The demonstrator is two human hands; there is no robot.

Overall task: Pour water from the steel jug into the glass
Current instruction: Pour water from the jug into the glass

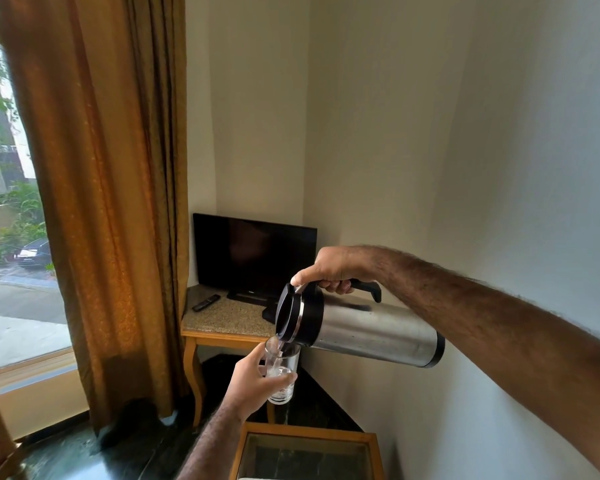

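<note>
Curtain in ochre fabric hangs at the left beside the window, with a dark television on a stone-topped corner table behind the action. Steel jug — tipped nearly flat, black lid toward the glass — is held in the air by the right hand, fingers wrapped around its black handle. Below its spout, the left hand grips a clear glass — water streams into it.
</note>
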